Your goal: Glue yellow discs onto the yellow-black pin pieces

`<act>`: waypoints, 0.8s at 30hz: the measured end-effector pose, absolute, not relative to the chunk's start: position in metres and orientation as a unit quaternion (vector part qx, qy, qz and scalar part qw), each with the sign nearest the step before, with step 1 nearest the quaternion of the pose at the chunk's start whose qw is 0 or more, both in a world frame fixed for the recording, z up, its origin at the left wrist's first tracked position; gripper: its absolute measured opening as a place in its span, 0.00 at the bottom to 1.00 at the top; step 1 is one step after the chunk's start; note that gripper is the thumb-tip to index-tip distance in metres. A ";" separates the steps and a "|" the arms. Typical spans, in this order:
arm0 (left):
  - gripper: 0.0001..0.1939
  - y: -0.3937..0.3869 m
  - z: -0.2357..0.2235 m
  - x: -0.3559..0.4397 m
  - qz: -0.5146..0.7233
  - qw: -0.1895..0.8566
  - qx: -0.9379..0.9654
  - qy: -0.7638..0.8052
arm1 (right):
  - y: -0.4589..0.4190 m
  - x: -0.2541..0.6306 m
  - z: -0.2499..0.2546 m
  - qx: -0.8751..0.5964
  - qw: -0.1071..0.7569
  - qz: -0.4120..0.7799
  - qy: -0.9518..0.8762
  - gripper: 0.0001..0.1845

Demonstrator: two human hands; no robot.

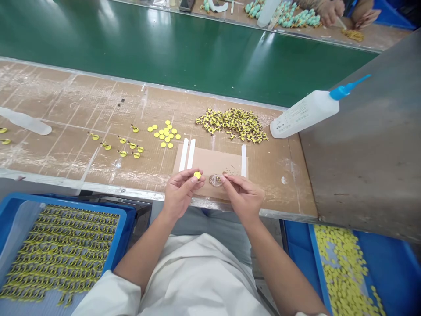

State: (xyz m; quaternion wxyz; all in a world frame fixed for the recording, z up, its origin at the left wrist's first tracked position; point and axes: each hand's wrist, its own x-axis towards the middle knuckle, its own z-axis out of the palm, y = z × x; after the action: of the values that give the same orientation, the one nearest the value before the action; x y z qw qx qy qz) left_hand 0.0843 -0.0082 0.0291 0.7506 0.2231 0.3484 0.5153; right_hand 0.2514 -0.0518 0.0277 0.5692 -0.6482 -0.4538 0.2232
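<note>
The small, round, flat yellow disc (197,175) is at the near edge of the table, just left of the clear round dish (215,180). The left hand (179,193) pinches it between thumb and fingers, with its bright face up. It looks smooth and thin, so a light grip on its rim should keep it level and leave its face free.

The right hand (245,195) has its thumb and finger pressed together at the dish. I cannot tell if a tiny bit is between them. Slow, soft fingers would be best there, as a bump could tip the dish or scatter the tiny bits near it.

Under the dish is a flat brown cardboard sheet (210,158), with shiny white tape strips (244,160) on it. Far left of the sheet are loose yellow discs (170,145). Farther left, yellow discs with dark, thin pieces on them (132,145) lie spread out. On the far side is a bumpy heap of little yellow and black pieces (237,125). To its right, a white plastic bottle with a pointy blue tip (305,114) leans over. Beyond runs a smooth, shiny green belt (164,57).
</note>
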 end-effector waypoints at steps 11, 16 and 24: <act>0.16 -0.021 0.041 0.091 0.506 0.758 0.182 0.369 | -0.055 0.255 0.066 -0.581 0.656 0.399 -0.271 0.11; 0.13 -0.027 0.054 0.097 0.473 0.771 0.143 0.402 | -0.058 0.254 0.083 -0.573 0.678 0.393 -0.240 0.12; 0.18 -0.028 0.066 0.091 0.429 0.842 0.124 0.303 | -0.063 0.262 0.081 -0.564 0.688 0.408 -0.206 0.11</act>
State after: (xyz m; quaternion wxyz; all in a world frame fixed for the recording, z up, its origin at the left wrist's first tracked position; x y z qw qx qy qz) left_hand 0.0910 -0.0284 0.0661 0.8418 0.1236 0.3030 0.4293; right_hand 0.2618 -0.0628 0.0810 0.6877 -0.5641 -0.2059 0.4081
